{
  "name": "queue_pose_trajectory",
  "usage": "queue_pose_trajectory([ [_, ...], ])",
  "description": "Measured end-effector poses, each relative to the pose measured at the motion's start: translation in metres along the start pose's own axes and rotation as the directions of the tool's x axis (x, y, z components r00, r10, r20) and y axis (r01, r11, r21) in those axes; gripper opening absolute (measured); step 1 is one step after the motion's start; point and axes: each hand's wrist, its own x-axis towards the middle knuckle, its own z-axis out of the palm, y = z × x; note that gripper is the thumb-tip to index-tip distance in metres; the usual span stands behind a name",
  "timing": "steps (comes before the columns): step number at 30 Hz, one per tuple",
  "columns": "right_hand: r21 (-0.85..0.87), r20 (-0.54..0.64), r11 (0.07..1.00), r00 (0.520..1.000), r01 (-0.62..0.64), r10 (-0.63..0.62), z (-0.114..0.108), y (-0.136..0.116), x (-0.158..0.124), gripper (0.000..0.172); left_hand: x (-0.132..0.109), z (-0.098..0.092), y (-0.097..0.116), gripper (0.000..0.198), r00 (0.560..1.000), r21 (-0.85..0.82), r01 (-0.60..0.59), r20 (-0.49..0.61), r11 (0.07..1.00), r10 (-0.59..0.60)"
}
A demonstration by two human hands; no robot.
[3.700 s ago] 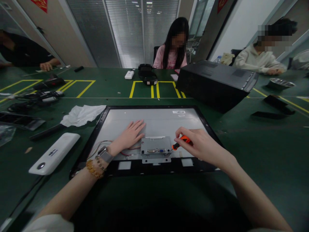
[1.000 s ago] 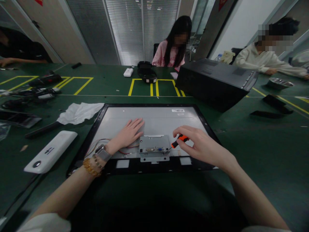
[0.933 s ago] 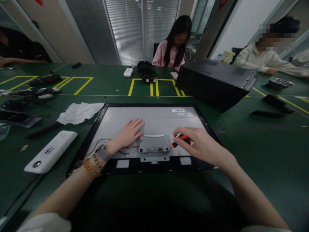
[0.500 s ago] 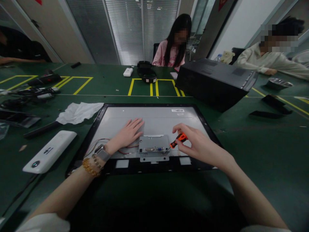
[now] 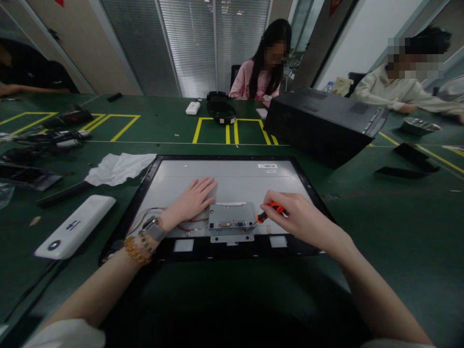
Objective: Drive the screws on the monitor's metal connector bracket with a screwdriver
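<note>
Grey metal bracket with a row of ports [image 5: 229, 215] sits toward the near edge of a flat grey panel [image 5: 239, 181] framed in black on a green tabletop [image 5: 380, 212]. The right hand [image 5: 292, 212] grips an orange-and-black screwdriver [image 5: 268, 214], shaft angled toward the bracket's right end; the left hand [image 5: 193, 201] (silver watch [image 5: 155, 230] on its wrist) rests palm-down on the panel, fingers loose.

Panel [image 5: 241, 188]: grey back, black frame, lying flat.
Box [image 5: 232, 212]: grey metal, on the panel's near middle, ports [image 5: 225, 224] facing near.
Screwdriver [image 5: 262, 217]: orange-and-black handle, slanted, shaft pointing down and left at the box's near right corner.
</note>
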Motion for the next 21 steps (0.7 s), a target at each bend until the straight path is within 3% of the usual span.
queue_pose_trajectory([
  [3, 0.027, 0.016, 1.0, 1.0, 0.013, -0.013, -0.002, 0.0009, -0.002, 0.011, -0.0002, 0.0004, -0.0005, 0.057, 1.0, -0.005, -0.004, -0.003, 1.0, 0.004],
  [7, 0.061, 0.028, 0.998, 0.999, 0.017, -0.019, -0.0053, -0.0001, -0.0047, 0.012, -0.0003, 0.0011, -0.001, 0.056, 1.0, 0.005, -0.004, -0.001, 1.0, 0.004],
  [10, 0.04, 0.026, 0.999, 0.999, 0.033, -0.034, -0.0071, -0.002, -0.0048, 0.003, -0.0003, 0.0007, -0.0005, 0.057, 1.0, 0.008, 0.001, 0.006, 1.0, -0.001],
  [16, -0.05, 0.012, 0.999, 1.0, -0.022, 0.022, -0.0059, -0.0014, -0.0018, 0.025, -0.0004, 0.0003, -0.0001, 0.056, 1.0, -0.009, -0.005, -0.004, 1.0, 0.005],
  [21, -0.027, -0.007, 0.999, 1.0, 0.026, -0.027, -0.0036, 0.0008, -0.0024, 0.012, -0.0004, 0.0011, -0.0007, 0.056, 1.0, -0.014, -0.006, -0.006, 1.0, 0.006],
])
